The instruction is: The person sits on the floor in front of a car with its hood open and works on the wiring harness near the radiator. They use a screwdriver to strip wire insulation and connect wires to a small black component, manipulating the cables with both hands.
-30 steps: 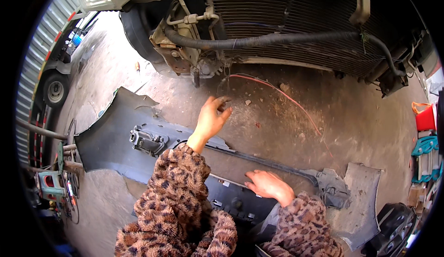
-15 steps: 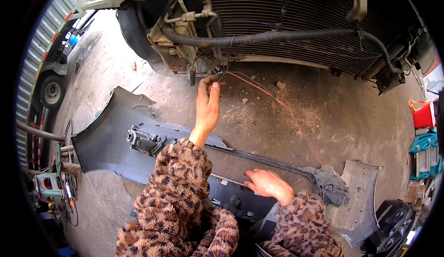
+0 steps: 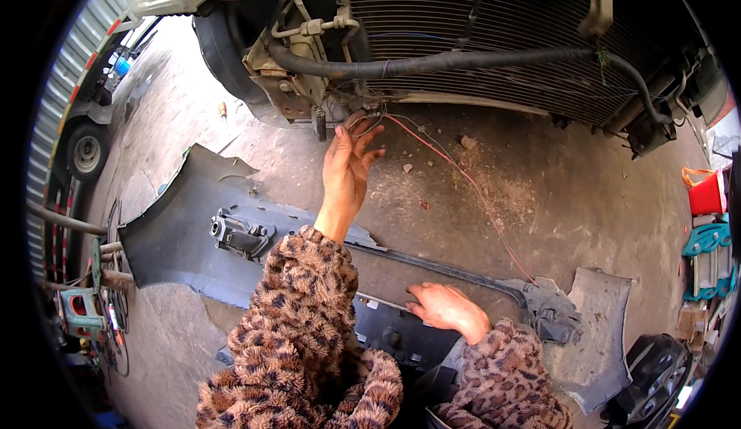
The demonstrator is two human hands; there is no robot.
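My left hand (image 3: 347,159) reaches up under the front of a car, fingers spread, fingertips at thin wires (image 3: 378,111) beneath a rusty metal bracket (image 3: 293,93); any grip on them is not visible. A long red wire (image 3: 463,174) runs from there down to the right. Below lies a detached dark bumper (image 3: 185,221) with a housing (image 3: 243,236) attached. My right hand (image 3: 440,307) rests at the upper edge of a black panel (image 3: 417,340) across my lap area, fingers loosely extended and apart.
The radiator (image 3: 502,20) and a thick hose (image 3: 463,62) hang overhead. A truck wheel (image 3: 86,153) and metal poles (image 3: 69,221) are on the left. A red bucket (image 3: 702,196), teal items (image 3: 706,240) and black parts (image 3: 648,371) stand at the right.
My left hand has moved upward to the wires under the bracket, its fingers turning and spreading. My right hand has stayed in place. The view has shifted slightly.
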